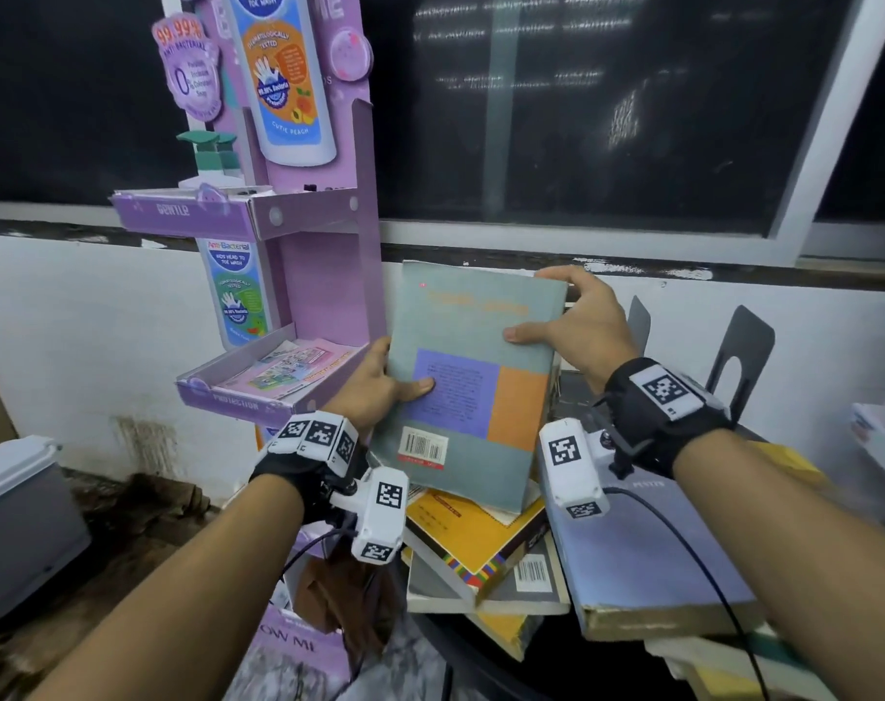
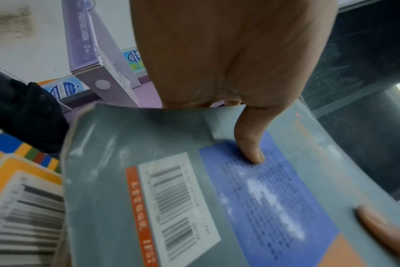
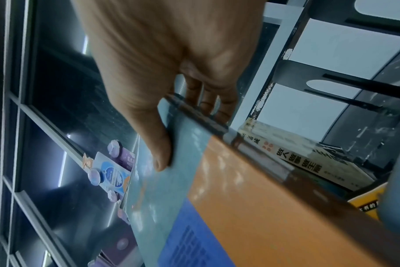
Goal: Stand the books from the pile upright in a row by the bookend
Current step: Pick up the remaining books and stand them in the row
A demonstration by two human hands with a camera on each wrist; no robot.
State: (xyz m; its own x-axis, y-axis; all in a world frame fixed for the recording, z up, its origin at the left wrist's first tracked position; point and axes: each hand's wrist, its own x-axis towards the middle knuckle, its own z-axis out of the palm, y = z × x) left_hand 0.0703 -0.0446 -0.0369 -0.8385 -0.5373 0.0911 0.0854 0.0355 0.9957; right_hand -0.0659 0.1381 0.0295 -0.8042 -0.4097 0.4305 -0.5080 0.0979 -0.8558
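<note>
1. The head view alone takes in both hands at once: the left hand [image 1: 374, 392] and the right hand [image 1: 577, 326] hold one grey-green book [image 1: 460, 376] tilted in the air above the pile of books [image 1: 486, 554] at the near left edge of the desk [image 1: 577, 397].
2. Only the head view shows the purple display stand [image 1: 299, 275] to the left of the desk, and a grey box [image 1: 20, 518] on the floor at far left.
3. The left wrist view shows the book's back cover [image 2: 194, 189] close up, with its barcode [image 2: 174, 200] and blue panel, and a yellow book [image 2: 25, 198] of the pile beneath it.
4. The right wrist view alone shows a book with printed spine [image 3: 295, 159] lying flat behind the held one, near the bookend [image 3: 331, 84].
5. Count: one book in the air; at least four books lie flat in the pile, among them a yellow one and a lavender book [image 1: 648, 548]; two dark metal bookends [image 1: 744, 356] stand at the far right part of the desk.
6. Left grip: thumb pressed on the blue panel, the other fingers hidden behind the book's left edge, pinching it.
7. Right grip: thumb on the cover, fingers [image 3: 208, 101] curled round the top right corner, pinching the book there.
</note>
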